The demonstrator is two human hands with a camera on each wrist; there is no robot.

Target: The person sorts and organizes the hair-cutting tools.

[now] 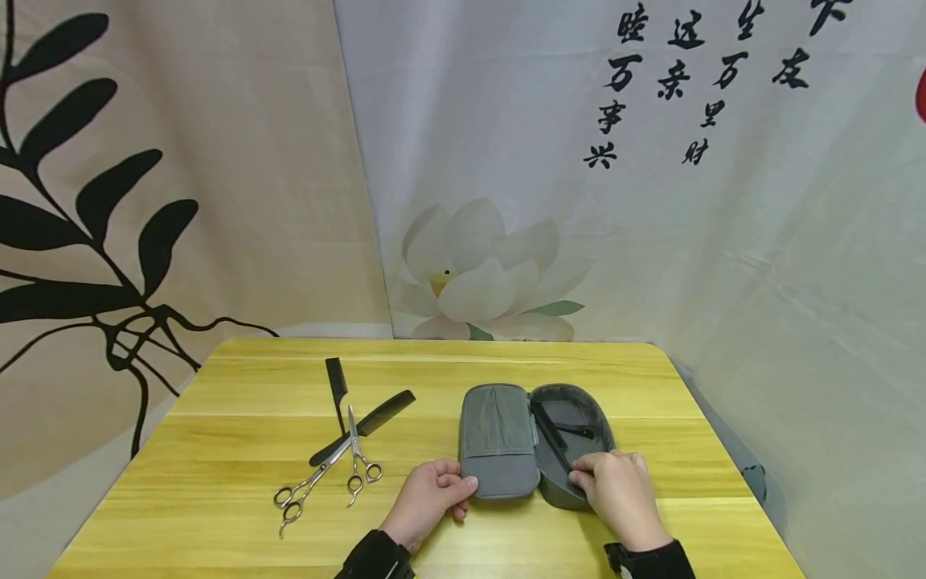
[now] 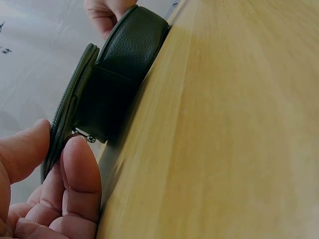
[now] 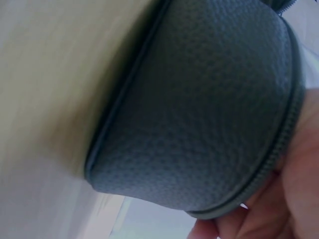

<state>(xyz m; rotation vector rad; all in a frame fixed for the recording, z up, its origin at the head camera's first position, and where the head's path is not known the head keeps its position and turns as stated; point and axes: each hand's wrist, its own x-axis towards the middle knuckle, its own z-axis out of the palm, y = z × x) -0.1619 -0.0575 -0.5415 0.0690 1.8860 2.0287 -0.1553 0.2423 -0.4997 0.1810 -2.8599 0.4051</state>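
A grey zip case (image 1: 501,474) lies unfolded on the table, its flat lid to the left and its deep half (image 1: 567,492) to the right. My left hand (image 1: 430,498) pinches the lid's near left edge between thumb and fingers; the left wrist view shows the thumb above the lid (image 2: 67,107) and the fingers below. Over the near rim of the deep half, my right hand (image 1: 618,494) pinches the near end of a long slim black tool (image 1: 551,434), which slants inside. Beside that tool lies a small black clip-like piece (image 1: 577,430). In the right wrist view the case wall (image 3: 199,114) hides the tool.
To the left on the wooden table (image 1: 217,450), two black combs, one narrow (image 1: 336,382) and one wider (image 1: 391,412), lie crossed with two pairs of silver scissors, a larger (image 1: 314,478) and a smaller (image 1: 354,442). A printed cloth (image 1: 492,161) hangs behind the table.
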